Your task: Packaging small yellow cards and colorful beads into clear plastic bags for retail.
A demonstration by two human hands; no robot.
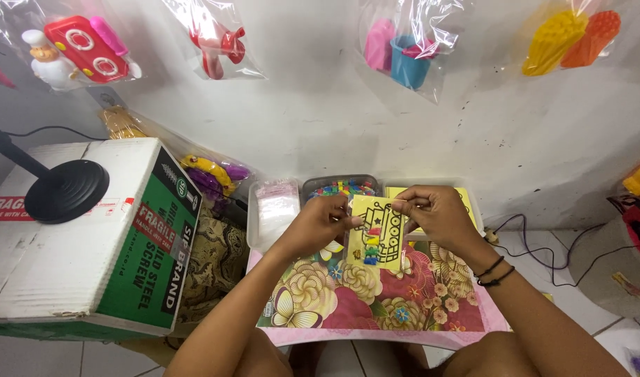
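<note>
Over far edge of floral tray [313,307]: yellow card [381,232] pinched upright by right hand [435,213], steadied so left hand [320,225] fingertips could pinch small piece against it.

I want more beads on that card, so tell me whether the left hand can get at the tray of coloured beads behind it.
Probably yes. The left hand pinches the yellow card just in front of the bead tray, whose top is open, and nothing lies between them. Its grip would first have to let go of the card, which the right hand also holds.

just one head cam, looking down and forward from close up; floral table [376,307] at lower center, white wall [320,105] filling the top.
</note>
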